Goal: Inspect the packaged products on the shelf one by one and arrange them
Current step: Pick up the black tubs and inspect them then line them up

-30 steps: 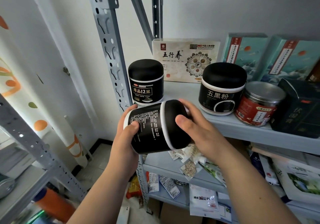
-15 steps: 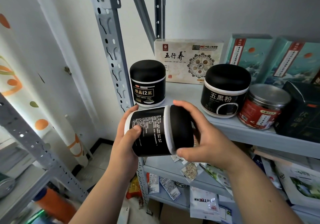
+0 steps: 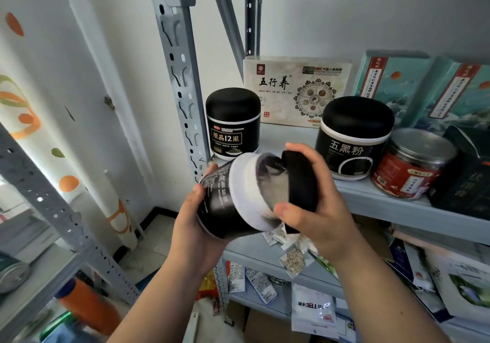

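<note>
Just off the front left corner of the shelf [image 3: 397, 211], held in the air and touching nothing on it, is the black jar [image 3: 217, 202] being checked. The left hand [image 3: 191, 226] wraps its fingers and thumb round the jar's body, tipped on its side with the mouth facing right. The right hand [image 3: 326, 210] curls over the black lid [image 3: 299, 178].

Half a second ago that lid sat flush on the white collar. Now it has come away and stands tilted just beside the mouth, so the inside shows: something pale and silvery, though motion blur hides whether it is a seal or the contents. To my eye the inspection of this one has moved from reading the label to looking inside. Closing it and putting it back is still to come.

On the shelf behind stand a jar marked 12 [image 3: 233, 125], a second black jar [image 3: 352, 138], a red tin [image 3: 413, 165] and a white box [image 3: 297, 91].
</note>
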The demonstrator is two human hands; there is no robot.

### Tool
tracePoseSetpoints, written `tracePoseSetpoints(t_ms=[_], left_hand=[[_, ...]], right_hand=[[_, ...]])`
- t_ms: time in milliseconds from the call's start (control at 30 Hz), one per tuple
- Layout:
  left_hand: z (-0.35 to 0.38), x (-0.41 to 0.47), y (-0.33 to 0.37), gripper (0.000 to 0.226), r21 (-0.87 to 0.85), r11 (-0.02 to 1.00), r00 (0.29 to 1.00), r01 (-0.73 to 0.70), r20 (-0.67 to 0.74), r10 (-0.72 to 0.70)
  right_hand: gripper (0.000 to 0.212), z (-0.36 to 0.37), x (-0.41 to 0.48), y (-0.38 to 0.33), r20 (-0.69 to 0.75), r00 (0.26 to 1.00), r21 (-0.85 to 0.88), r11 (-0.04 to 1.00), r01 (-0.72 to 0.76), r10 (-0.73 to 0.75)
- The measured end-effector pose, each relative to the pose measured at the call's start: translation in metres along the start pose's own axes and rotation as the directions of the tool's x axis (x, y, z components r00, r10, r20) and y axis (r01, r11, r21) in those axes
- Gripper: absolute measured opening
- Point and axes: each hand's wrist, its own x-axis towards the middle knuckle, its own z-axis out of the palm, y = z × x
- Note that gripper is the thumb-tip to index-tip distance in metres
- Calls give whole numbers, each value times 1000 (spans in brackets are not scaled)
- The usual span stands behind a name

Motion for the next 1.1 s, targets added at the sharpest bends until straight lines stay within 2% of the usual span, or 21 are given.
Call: tracePoseSetpoints(t_ms=[100,200,667,767,900,1000,1100], left_hand=[[4,-4,2,65,-146,976,983,162,-63,-172],[5,-6,-2,69,-282,935,969,213,-59,-238],[3,-8,-7,70,-304,925,963,229,-67,-261],[4,-8,-4,66,-224,955,975,195,-62,-214],[7,-9,6,98,-47,990,990,135,-31,-137],[5,-6,11,108,-24,996,996,88,-24,-89],[2,-5,12,103,44,999,1000,23,-18,-22]], right_hand=[[70,0,3,6,-27,1000,280,960,11,-3],[68,0,3,7,-52,999,353,936,7,12],[71,4,-2,1,-113,993,263,965,12,18],[69,4,-4,-3,-105,994,169,985,26,-8],[74,6,-8,-9,-73,997,91,995,35,-28],[79,6,-11,-11,-55,998,21,999,34,-33],[82,6,-13,-12,-26,999,-43,998,41,-42]])
